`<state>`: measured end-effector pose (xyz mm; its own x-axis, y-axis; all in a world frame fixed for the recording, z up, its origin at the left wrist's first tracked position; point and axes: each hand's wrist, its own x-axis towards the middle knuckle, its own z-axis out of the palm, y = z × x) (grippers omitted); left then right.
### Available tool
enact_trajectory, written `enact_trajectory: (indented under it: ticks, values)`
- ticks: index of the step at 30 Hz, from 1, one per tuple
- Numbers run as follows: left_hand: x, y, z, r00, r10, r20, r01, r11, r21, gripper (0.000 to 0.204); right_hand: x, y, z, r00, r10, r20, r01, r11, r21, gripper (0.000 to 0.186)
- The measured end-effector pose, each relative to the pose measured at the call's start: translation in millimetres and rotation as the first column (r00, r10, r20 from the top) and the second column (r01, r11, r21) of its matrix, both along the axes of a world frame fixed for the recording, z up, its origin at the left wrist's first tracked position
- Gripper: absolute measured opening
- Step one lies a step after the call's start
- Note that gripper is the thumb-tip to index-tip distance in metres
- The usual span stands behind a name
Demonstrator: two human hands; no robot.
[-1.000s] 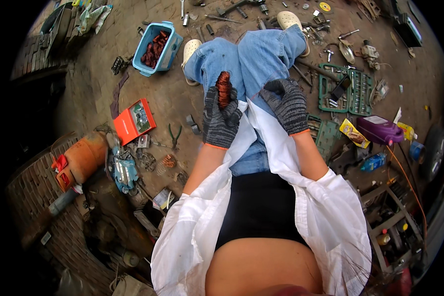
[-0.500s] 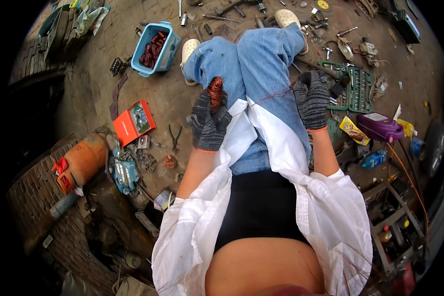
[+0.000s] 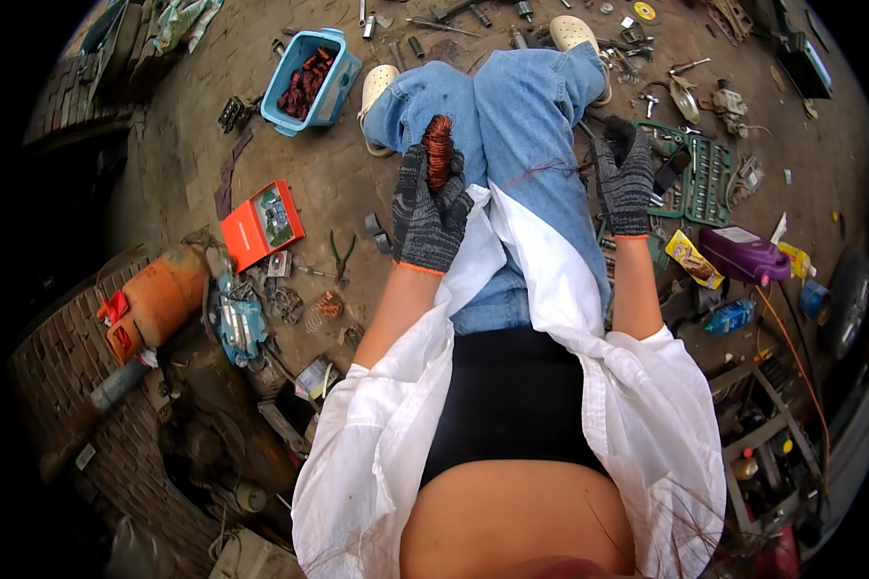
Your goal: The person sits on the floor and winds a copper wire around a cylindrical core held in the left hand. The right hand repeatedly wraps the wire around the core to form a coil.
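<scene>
Over my left thigh, my left hand (image 3: 429,214), in a grey knit glove with an orange cuff, is closed round a bundle of reddish copper wire (image 3: 438,152). The wound strands stick up above the fingers. My right hand (image 3: 624,183), gloved alike, is at the outer side of my right knee with its fingers curled in. Thin loose copper strands (image 3: 548,172) trail over the jeans to its fingertips and look pinched there. Whether those strands join the bundle cannot be made out.
A blue bin (image 3: 341,79) of copper pieces stands at the far left. Nearer are an open orange-red box (image 3: 243,241), pliers (image 3: 342,255) and an orange gas cylinder (image 3: 164,294). On the right lie a green socket set (image 3: 687,198) and a purple bottle (image 3: 743,253).
My left hand has moved a little right and away from me with the copper bundle. My right hand has shifted slightly; the loose strands now hang slacker and more tangled.
</scene>
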<state>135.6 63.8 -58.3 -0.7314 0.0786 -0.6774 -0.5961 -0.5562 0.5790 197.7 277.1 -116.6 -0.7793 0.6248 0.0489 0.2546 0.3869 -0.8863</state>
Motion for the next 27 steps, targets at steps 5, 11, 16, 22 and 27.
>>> enact_trajectory:
  ticks: [5,11,16,22,27]
  values:
    - [-5,-7,-6,0.997,-0.076,0.006,0.076,0.995,0.071,0.038,9,-23,28,0.982,-0.062,-0.177,0.071,0.997,0.041,0.029]
    - [-4,-7,-9,0.995,-0.097,-0.010,0.097,0.983,0.156,0.037,19,-45,41,0.962,0.250,-0.113,-0.220,0.948,0.229,0.022]
    - [-4,-4,-8,0.994,-0.100,-0.032,0.104,0.984,0.143,0.037,11,-52,38,0.919,0.386,-0.086,-0.303,0.828,0.472,0.021]
    - [-5,-2,-3,0.999,-0.049,0.019,0.046,0.992,0.115,0.038,14,-51,29,0.905,0.399,-0.151,-0.280,0.823,0.494,0.017]
    - [-7,-15,-20,0.994,-0.078,-0.083,0.093,0.976,0.197,0.036,32,-53,35,0.898,0.418,-0.134,-0.317,0.829,0.461,0.020]
